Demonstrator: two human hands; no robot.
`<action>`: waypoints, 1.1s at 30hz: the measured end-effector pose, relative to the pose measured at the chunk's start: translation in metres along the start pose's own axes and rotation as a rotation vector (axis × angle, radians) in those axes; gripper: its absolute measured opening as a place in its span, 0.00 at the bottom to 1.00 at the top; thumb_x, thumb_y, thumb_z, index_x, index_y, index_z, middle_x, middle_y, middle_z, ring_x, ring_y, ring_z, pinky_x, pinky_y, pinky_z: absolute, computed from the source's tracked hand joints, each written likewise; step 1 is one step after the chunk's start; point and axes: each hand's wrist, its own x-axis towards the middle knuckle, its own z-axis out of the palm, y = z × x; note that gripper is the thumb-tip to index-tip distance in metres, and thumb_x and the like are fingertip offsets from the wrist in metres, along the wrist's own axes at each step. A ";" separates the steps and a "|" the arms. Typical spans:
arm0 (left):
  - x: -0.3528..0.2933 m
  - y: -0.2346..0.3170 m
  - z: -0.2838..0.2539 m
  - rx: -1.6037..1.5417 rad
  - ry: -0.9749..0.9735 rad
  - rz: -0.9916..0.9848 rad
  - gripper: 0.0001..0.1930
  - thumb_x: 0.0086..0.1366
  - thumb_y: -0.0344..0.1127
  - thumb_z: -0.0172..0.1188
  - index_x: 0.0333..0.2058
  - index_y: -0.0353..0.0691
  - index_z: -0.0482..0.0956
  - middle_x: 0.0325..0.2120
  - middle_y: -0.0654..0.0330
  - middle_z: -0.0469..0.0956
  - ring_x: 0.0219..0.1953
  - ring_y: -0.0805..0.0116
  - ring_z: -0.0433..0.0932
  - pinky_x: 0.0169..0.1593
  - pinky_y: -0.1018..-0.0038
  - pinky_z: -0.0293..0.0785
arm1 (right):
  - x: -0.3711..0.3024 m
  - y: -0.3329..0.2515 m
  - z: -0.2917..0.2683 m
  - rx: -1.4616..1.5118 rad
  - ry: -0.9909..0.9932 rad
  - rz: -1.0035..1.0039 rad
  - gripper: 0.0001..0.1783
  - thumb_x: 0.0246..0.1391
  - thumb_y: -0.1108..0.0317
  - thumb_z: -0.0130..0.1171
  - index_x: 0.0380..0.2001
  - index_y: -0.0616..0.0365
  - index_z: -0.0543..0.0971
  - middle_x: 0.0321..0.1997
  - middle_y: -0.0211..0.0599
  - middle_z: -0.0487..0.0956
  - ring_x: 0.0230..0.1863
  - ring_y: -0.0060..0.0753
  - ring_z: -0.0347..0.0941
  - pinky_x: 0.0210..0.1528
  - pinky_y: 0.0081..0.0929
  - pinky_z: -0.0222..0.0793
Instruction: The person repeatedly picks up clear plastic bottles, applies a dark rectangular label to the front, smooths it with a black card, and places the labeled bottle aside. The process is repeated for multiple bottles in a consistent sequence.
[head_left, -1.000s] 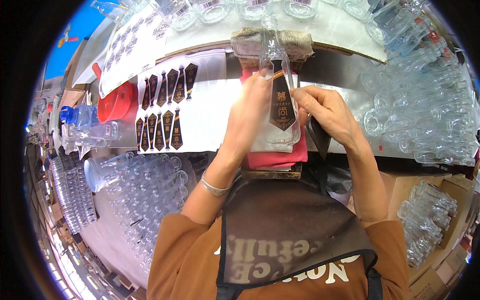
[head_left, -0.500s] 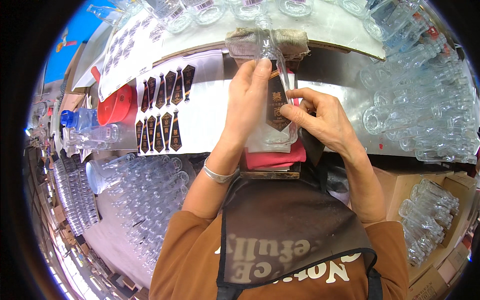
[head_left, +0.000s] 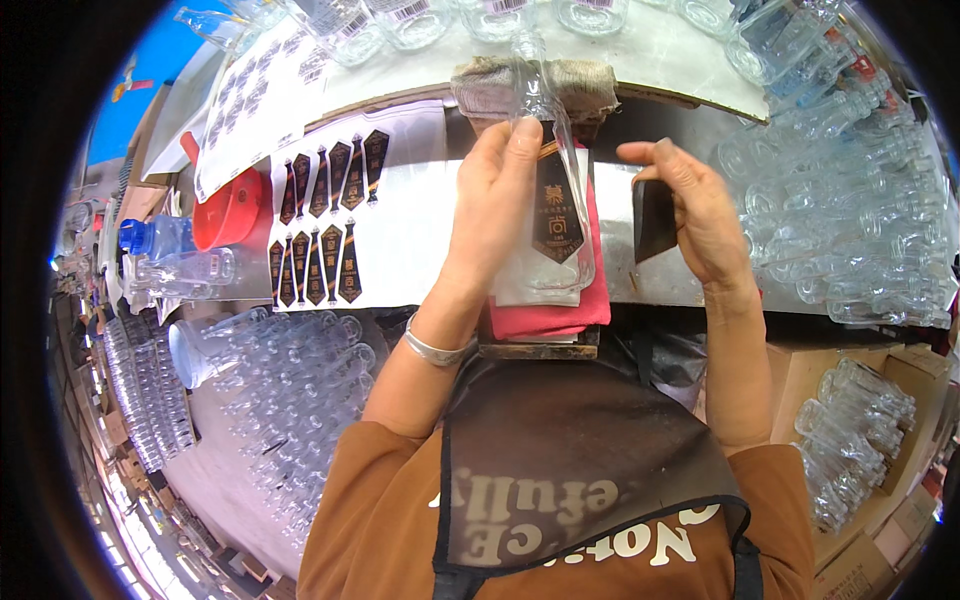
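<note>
A clear glass bottle lies on its back, neck pointing away, with a dark tie-shaped label on its upper face. My left hand grips the bottle along its left side, thumb near the shoulder. Under it are white sheets and a folded pink cloth; its neck rests on a rolled, stained cloth. Off to the right, clear of the bottle, my right hand holds a flat dark scraper-like piece against the palm.
On the left lie a sheet of tie-shaped labels, a red round container and a blue-capped bottle. Many clear bottles lie stacked at right. More fill a cardboard box at lower right and the area at lower left.
My right hand has lifted off the label and moved right and slightly up, carrying the dark piece. The bottle and my left hand stay in place.
</note>
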 end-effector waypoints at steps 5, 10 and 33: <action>-0.005 -0.001 0.001 0.001 0.016 -0.012 0.24 0.76 0.52 0.52 0.51 0.33 0.75 0.41 0.59 0.80 0.41 0.73 0.82 0.43 0.78 0.79 | 0.003 -0.004 -0.004 0.047 0.022 -0.073 0.21 0.71 0.58 0.52 0.55 0.64 0.77 0.42 0.27 0.81 0.41 0.13 0.77 0.45 0.16 0.75; -0.007 -0.003 0.005 -0.014 0.003 0.068 0.23 0.75 0.52 0.53 0.50 0.34 0.75 0.41 0.60 0.79 0.42 0.74 0.81 0.40 0.81 0.78 | 0.002 0.001 -0.002 0.175 -0.012 -0.054 0.19 0.67 0.65 0.55 0.56 0.64 0.76 0.46 0.29 0.80 0.45 0.16 0.77 0.51 0.22 0.75; -0.068 0.005 -0.037 0.518 -0.270 0.417 0.62 0.46 0.37 0.79 0.71 0.25 0.42 0.68 0.36 0.58 0.70 0.44 0.60 0.70 0.59 0.58 | -0.026 -0.031 0.049 -0.800 -0.330 -0.945 0.23 0.37 0.84 0.66 0.42 0.61 0.83 0.41 0.42 0.83 0.41 0.44 0.80 0.43 0.34 0.77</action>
